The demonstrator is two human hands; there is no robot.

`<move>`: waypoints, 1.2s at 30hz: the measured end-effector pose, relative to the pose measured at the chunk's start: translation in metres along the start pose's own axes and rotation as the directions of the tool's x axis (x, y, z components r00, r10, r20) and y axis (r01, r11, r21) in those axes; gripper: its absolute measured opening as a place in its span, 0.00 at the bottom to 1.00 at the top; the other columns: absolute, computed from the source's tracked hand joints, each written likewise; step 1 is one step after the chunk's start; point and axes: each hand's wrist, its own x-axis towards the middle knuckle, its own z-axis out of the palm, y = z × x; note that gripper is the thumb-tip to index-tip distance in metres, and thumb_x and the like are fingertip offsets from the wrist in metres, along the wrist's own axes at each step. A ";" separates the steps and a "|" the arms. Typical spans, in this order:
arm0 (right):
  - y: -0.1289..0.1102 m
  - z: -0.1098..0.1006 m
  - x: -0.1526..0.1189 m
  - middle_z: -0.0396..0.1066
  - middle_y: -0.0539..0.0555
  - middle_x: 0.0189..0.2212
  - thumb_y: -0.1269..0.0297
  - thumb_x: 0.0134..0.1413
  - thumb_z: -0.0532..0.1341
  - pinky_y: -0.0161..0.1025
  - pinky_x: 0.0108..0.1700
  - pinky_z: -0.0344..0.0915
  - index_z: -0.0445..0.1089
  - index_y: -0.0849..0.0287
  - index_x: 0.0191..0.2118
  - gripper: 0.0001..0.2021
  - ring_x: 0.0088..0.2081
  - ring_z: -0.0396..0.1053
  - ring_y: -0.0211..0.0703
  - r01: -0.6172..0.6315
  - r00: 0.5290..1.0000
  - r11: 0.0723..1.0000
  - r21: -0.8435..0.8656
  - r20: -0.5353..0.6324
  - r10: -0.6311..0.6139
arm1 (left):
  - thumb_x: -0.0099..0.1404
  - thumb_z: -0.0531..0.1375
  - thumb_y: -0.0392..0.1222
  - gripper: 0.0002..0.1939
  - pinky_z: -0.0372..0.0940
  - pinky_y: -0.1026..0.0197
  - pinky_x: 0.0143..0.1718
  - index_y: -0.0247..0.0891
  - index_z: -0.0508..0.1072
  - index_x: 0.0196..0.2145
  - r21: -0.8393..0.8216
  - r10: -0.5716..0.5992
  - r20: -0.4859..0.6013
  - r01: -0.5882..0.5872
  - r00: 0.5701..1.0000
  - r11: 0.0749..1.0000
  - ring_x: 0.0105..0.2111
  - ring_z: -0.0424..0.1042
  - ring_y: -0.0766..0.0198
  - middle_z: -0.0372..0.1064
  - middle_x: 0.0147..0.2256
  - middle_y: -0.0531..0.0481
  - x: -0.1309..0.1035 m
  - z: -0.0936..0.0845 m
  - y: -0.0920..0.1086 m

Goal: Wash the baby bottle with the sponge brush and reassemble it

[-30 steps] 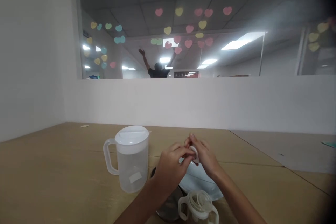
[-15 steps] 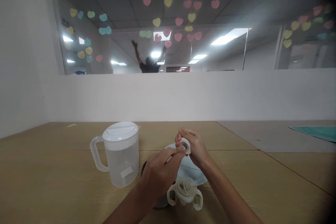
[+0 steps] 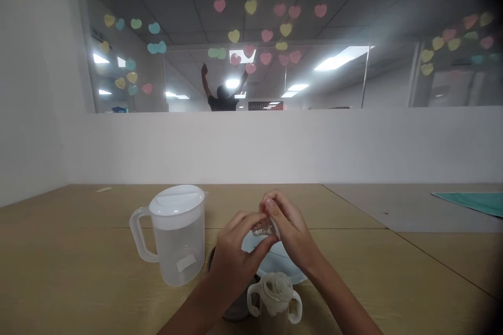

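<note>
My left hand (image 3: 240,248) has its thumb and fingers closed round a small clear ribbed piece (image 3: 262,228), which looks like a baby bottle nipple. Against it, my right hand (image 3: 290,225) grips a white bottle ring (image 3: 276,230), mostly hidden by the fingers. The two parts meet above a pale blue bowl (image 3: 281,264). Below my hands stands a clear two-handled baby bottle (image 3: 275,298), upright, its threaded neck uncovered. A dark round container (image 3: 238,308) sits partly hidden beneath my left hand and forearm.
To the left stands a clear plastic pitcher (image 3: 178,246) with a white lid. A teal cloth (image 3: 471,203) lies at the far right of the wooden table (image 3: 98,261). Behind the low wall, a person (image 3: 223,98) with raised arms shows through the glass.
My left hand has turned and opened its grip wider round the clear piece. The white ring has tilted, so its opening no longer faces me. The person behind the glass has moved an arm.
</note>
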 end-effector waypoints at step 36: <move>-0.018 -0.026 0.000 0.67 0.50 0.26 0.50 0.54 0.53 0.36 0.31 0.59 0.67 0.56 0.31 0.15 0.29 0.64 0.40 -0.086 0.995 0.869 -0.487 -0.005 0.096 | 0.60 0.57 0.39 0.07 0.61 0.68 0.26 0.41 0.71 0.26 0.158 -0.004 0.568 -0.104 0.823 0.982 0.26 0.69 0.69 0.71 0.25 0.55 -0.004 -0.029 0.053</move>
